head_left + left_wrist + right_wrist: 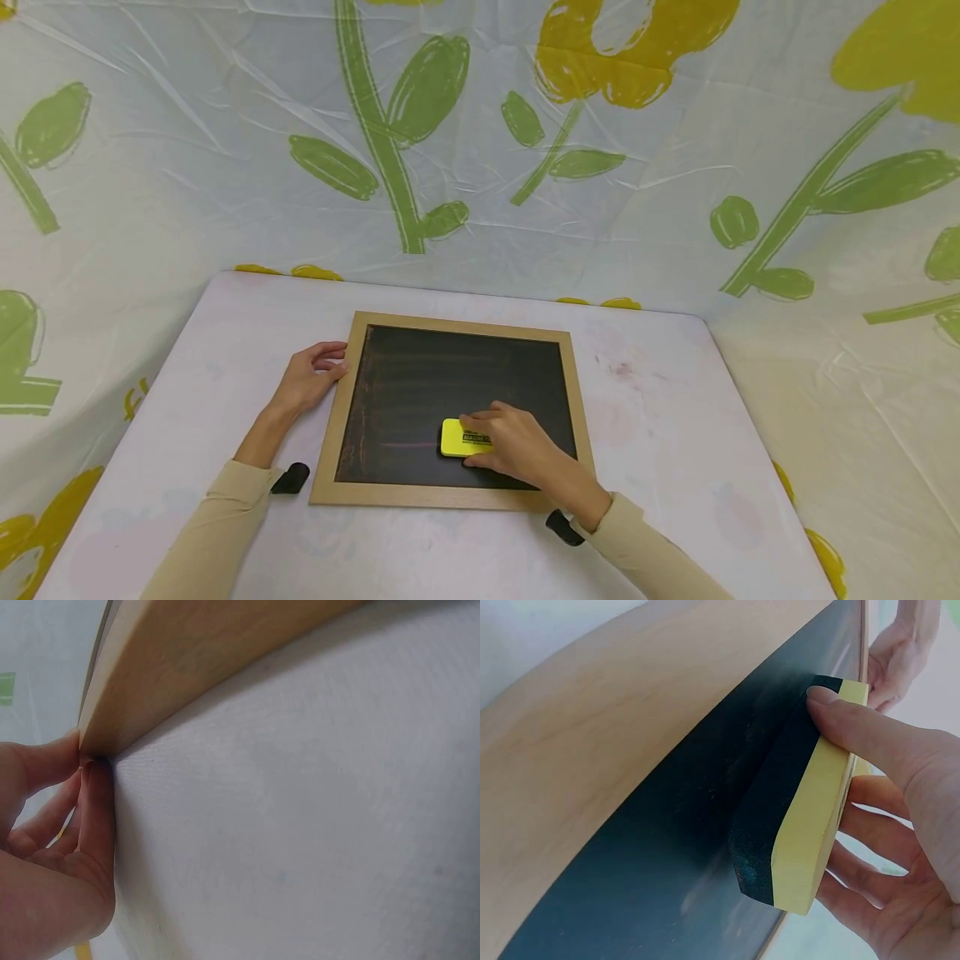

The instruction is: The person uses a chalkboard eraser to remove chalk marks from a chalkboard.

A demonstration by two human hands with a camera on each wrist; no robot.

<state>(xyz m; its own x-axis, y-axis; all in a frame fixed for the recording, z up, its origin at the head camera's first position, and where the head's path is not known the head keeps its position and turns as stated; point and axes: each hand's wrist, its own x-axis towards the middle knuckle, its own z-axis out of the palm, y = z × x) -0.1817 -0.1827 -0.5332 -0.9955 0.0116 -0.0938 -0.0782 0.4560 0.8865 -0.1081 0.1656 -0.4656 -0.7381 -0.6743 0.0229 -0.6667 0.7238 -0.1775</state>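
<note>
A small chalkboard (450, 375) with a light wooden frame lies on the table. My left hand (311, 379) is at the frame's left side, thumb on its edge and fingers bent against it; the left wrist view shows the hand (60, 847) pinching the wooden frame (172, 667). My right hand (521, 446) grips a yellow and black board eraser (453, 437) by its sides, over the lower middle of the board. In the right wrist view the thumb presses one side of the eraser (802, 817). A faint purple streak (405, 445) shows left of the eraser.
The table (660, 467) has a pale cloth with a reddish smudge (622, 369) right of the board. Behind and beside it hangs a white curtain (225, 167) with green stems and yellow flowers. Orange-brown chalk residue (352, 433) marks the board's left edge.
</note>
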